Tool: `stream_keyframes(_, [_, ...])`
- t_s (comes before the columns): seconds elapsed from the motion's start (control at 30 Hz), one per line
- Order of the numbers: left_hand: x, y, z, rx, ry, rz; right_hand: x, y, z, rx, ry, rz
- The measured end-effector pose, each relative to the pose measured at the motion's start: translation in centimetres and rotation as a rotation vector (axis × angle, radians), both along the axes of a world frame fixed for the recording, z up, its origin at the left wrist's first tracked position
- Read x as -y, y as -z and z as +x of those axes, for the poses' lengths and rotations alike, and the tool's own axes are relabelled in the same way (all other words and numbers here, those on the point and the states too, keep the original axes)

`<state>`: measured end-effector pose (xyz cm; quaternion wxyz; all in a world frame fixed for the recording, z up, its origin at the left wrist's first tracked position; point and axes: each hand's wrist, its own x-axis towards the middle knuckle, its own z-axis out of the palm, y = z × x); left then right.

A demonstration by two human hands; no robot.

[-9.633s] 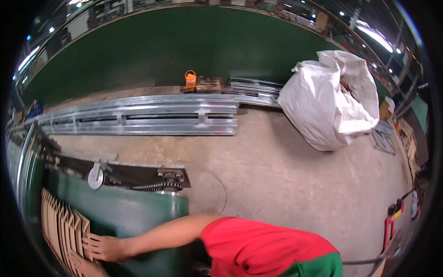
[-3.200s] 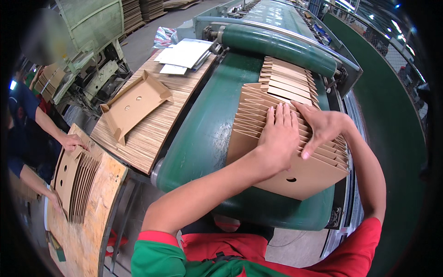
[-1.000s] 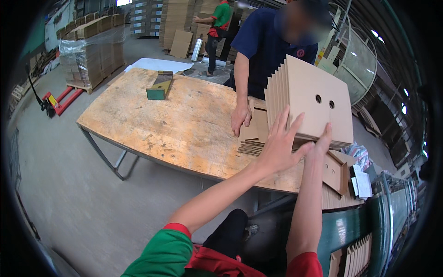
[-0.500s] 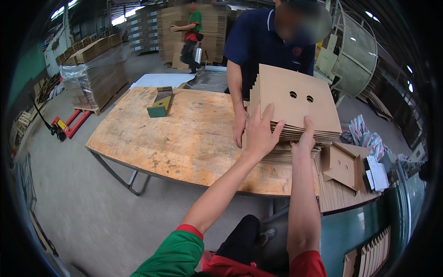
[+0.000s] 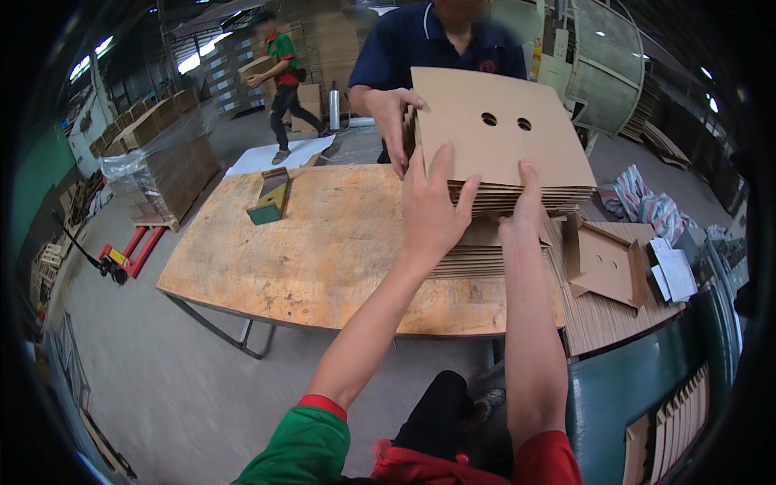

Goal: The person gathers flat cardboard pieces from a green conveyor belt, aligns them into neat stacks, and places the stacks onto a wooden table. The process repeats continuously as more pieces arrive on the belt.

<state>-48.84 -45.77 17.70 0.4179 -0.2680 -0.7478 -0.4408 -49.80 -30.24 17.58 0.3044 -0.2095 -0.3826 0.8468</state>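
A thick stack of brown cardboard sheets, its top sheet cut with two round holes, is tilted and raised off a lower pile of cardboard. My left hand presses against its near left corner, fingers spread along the side and over the edge. At the near edge my right hand grips the stack, thumb on top and fingers partly hidden beneath. Across the table, a co-worker in a dark blue shirt holds the stack's far left side with one hand; their other hand is hidden.
The worn wooden table carries a green-and-yellow block-like object. To the right, a folded cardboard tray and papers lie on more cardboard. A red pallet jack stands at left. Another person carries a box behind.
The stack has risen off the lower pile and moved slightly away, with both my hands on it. The co-worker's hand has moved up from beside the pile onto the stack. The person behind has moved left.
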Motion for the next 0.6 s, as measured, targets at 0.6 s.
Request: stream_keyframes(0.6, [-4.7, 0.7, -2.5, 0.344, 0.295, -0.545, -0.4, 5.3, 0.9, 0.037, -0.186, -0.021])
